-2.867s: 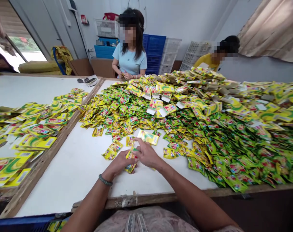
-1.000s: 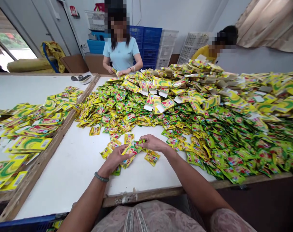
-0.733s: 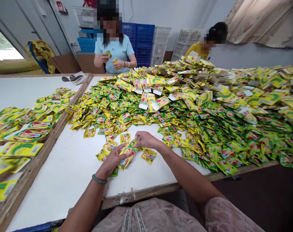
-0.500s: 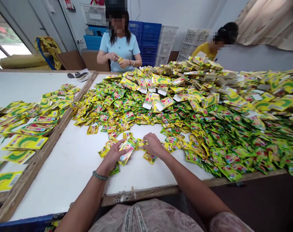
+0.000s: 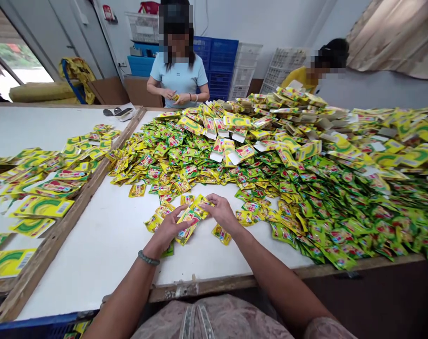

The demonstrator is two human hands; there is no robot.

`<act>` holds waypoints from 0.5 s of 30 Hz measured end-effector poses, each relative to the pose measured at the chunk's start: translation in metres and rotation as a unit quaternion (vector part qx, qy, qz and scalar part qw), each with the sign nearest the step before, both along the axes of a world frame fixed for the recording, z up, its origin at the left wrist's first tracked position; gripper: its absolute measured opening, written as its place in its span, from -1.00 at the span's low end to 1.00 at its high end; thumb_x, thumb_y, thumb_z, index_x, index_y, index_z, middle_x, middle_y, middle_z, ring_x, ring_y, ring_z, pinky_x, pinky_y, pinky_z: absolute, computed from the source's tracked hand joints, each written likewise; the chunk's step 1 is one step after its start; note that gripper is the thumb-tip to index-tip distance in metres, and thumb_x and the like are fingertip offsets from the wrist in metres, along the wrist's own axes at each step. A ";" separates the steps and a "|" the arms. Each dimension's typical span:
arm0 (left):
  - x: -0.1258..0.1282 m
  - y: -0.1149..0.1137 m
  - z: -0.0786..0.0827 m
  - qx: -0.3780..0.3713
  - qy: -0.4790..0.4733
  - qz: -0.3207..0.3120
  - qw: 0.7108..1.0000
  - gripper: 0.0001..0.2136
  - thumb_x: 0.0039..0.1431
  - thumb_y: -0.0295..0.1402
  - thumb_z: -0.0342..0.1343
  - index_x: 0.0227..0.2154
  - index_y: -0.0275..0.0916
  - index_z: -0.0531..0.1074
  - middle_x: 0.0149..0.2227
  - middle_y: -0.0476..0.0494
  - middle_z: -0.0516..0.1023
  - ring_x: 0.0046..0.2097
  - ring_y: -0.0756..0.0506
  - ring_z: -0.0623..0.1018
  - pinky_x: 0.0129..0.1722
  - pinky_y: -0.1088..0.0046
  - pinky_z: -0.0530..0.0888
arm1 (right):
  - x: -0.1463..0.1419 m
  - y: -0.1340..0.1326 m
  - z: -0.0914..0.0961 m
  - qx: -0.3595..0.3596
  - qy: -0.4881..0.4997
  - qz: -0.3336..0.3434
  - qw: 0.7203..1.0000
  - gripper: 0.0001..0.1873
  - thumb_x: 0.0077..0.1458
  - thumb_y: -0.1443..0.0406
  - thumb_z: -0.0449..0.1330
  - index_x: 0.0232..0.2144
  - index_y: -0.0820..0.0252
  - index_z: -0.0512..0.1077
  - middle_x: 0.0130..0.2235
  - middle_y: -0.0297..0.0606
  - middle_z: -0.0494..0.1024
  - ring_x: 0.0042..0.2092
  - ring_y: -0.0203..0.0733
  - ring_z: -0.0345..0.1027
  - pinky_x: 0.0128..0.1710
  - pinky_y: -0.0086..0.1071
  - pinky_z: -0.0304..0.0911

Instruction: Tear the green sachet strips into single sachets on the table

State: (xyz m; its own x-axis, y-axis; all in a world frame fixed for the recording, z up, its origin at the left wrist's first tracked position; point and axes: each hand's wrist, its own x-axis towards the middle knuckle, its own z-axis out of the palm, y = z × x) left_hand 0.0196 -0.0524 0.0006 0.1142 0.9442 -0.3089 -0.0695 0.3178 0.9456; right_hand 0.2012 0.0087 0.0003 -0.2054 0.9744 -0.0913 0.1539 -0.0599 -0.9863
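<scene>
Above the white tabletop, my left hand (image 5: 169, 230) is closed on small printed sachets (image 5: 192, 215), yellow and green with red. At least two seem to overlap there. My right hand (image 5: 221, 214) pinches the upper right end of the yellow sachet on top, so both hands meet at the bundle. A loose yellow sachet (image 5: 221, 234) lies just below my right hand. Several more yellow sachets (image 5: 163, 210) lie beside my left fingers, and a green one (image 5: 169, 250) is partly hidden under the left hand.
A large heap of green sachets (image 5: 327, 197) spreads to the right, with yellow cartons (image 5: 235, 121) piled on it. A wooden divider (image 5: 67, 216) separates flat filled-looking cartons (image 5: 41, 207) at left. Two co-workers stand across the table; a blue crate (image 5: 44, 327) sits below the front edge.
My right hand has brought a yellow sachet up against the sachet in my left hand, overlapping it. My left hand stays nearly in place. The view has shifted slightly.
</scene>
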 end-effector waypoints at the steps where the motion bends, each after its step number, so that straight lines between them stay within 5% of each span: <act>1: -0.001 0.000 0.001 0.016 0.008 0.002 1.000 -0.34 -0.18 -0.23 0.31 0.07 -0.19 0.31 -0.12 -0.17 0.52 -0.23 -0.12 0.51 -0.24 0.40 0.42 | -0.003 -0.001 -0.001 0.026 -0.028 0.002 0.999 -0.68 -0.17 0.07 0.24 -0.44 0.18 0.38 -0.43 -0.33 0.46 -0.40 -0.24 0.32 -0.47 -0.43 0.22; 6: -0.003 -0.001 0.001 0.032 0.012 -0.014 0.999 -0.31 -0.25 -0.25 0.34 0.04 -0.27 0.35 -0.17 -0.20 0.55 -0.16 -0.18 0.49 -0.15 0.33 0.37 | -0.001 -0.004 0.000 0.160 -0.167 0.012 0.973 -0.76 -0.06 0.12 0.18 -0.49 0.19 0.39 -0.51 -0.40 0.38 -0.44 -0.32 0.20 -0.43 -0.48 0.10; 11: 0.001 0.000 0.003 0.000 -0.018 -0.049 0.999 -0.32 -0.26 -0.26 0.35 0.03 -0.27 0.35 -0.17 -0.18 0.55 -0.24 -0.15 0.51 -0.25 0.37 0.40 | 0.002 0.000 0.007 0.186 -0.152 0.102 0.965 -0.77 -0.03 0.14 0.17 -0.48 0.21 0.40 -0.50 -0.40 0.39 -0.43 -0.34 0.19 -0.42 -0.49 0.08; 15: 0.001 0.001 0.001 -0.015 -0.043 -0.045 0.998 -0.38 -0.23 -0.25 0.34 -0.02 -0.30 0.38 -0.23 -0.18 0.56 -0.33 -0.10 0.52 -0.31 0.39 0.41 | -0.002 0.001 0.009 0.199 -0.149 0.098 0.964 -0.81 -0.02 0.18 0.18 -0.47 0.21 0.42 -0.49 -0.40 0.39 -0.43 -0.34 0.18 -0.41 -0.48 0.07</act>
